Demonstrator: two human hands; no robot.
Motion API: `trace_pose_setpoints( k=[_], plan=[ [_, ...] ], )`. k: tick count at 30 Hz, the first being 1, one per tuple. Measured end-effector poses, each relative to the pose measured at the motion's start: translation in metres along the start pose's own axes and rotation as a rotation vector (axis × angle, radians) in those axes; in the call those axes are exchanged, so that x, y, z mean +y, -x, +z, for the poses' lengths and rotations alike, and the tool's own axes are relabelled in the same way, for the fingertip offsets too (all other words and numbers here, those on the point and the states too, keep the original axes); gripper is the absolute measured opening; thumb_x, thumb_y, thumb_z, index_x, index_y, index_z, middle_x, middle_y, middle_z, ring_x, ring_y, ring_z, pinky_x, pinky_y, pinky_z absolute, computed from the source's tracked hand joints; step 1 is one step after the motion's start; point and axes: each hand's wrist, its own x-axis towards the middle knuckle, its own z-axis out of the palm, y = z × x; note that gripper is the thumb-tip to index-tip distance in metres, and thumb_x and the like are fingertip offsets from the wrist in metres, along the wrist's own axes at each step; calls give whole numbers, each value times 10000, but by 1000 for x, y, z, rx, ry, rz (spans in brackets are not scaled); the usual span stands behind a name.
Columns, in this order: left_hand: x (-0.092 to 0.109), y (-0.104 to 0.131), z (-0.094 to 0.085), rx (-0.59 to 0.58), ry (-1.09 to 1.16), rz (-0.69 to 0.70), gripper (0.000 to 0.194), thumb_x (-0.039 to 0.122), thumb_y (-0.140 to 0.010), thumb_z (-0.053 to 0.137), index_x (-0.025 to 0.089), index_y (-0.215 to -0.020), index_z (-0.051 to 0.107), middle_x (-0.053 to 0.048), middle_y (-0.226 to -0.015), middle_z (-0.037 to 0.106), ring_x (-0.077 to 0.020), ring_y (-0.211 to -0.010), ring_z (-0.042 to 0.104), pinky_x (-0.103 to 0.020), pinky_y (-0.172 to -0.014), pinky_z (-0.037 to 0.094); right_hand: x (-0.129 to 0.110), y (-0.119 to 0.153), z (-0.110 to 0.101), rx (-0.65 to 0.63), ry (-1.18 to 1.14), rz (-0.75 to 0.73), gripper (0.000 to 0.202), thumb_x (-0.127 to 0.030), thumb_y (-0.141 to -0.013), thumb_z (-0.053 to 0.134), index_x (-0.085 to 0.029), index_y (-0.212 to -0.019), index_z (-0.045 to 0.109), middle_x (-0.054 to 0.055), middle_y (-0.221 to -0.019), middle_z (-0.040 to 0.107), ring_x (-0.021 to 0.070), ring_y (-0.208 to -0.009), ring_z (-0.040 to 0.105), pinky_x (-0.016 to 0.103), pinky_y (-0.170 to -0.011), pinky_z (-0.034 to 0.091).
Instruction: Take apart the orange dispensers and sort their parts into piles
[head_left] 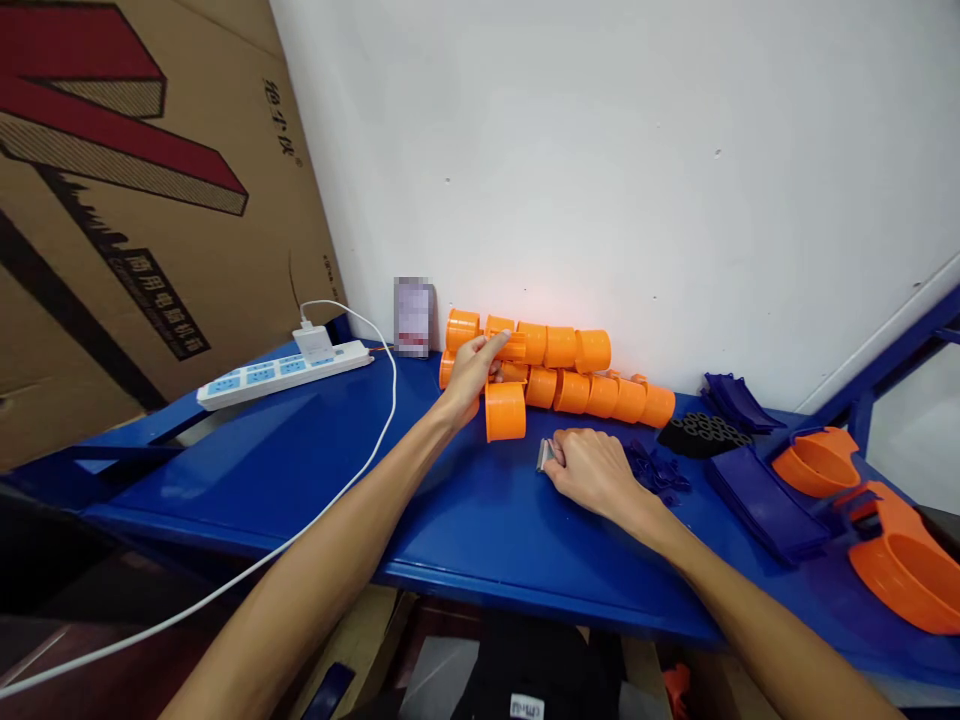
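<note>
Beside the wall, my left hand (472, 372) pinches a ribbed orange plastic part (510, 345) at the front of the stack. Just below the fingers is an orange cup-shaped piece (506, 411); whether it belongs to the pinched part is unclear. Behind and to the right, similar orange cups (561, 347) lie on their sides in two stacked rows. My right hand (592, 467) is closed in a fist low over the blue table (480, 540). A small flat silver-grey object (544, 455) pokes out past its thumb, its other end hidden in the palm.
Right of my right hand lie dark blue plastic bits (656, 472), a black part with round holes (705, 433), blue curved panels (765, 505) and orange rings (907, 575). At left are a power strip (285, 375), a white cable (394, 380), a phone (413, 317) and a large carton (150, 200).
</note>
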Motion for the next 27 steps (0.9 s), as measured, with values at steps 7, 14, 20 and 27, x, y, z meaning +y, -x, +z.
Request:
trace_pose_setpoints(
  k=[7,14,20,27],
  plan=[
    [-1,0,0,-25,-27,3,423,473,-699,803,196,-726,484,81,-598,371,-48,-456,333,-185,-424,316,-7,-4,1,-18,-7,3,208,-291,-861,524,-187,-785,686,104,-788,735,246,-700,670,303,-572,239],
    [0,1,1,-21,8,7,420,462,-689,813,187,-722,497,71,-623,397,-44,-465,332,-185,-423,317,9,-13,-10,55,-357,-40,117,-264,-872,595,-203,-807,672,13,-802,713,173,-752,618,265,-633,326],
    [1,3,1,-20,75,-19,373,432,-725,800,182,-720,523,70,-611,395,-50,-468,363,-184,-428,332,24,-12,-7,27,-297,-287,164,-317,-822,731,-186,-910,689,57,-1010,705,229,-1002,573,332,-861,367],
    [5,8,5,-15,111,-42,392,463,-725,807,194,-724,522,82,-548,381,-59,-444,382,-186,-428,334,21,-10,-1,126,-333,-306,138,-316,-858,698,-182,-889,687,79,-1018,694,242,-1018,573,380,-907,378]
  ],
)
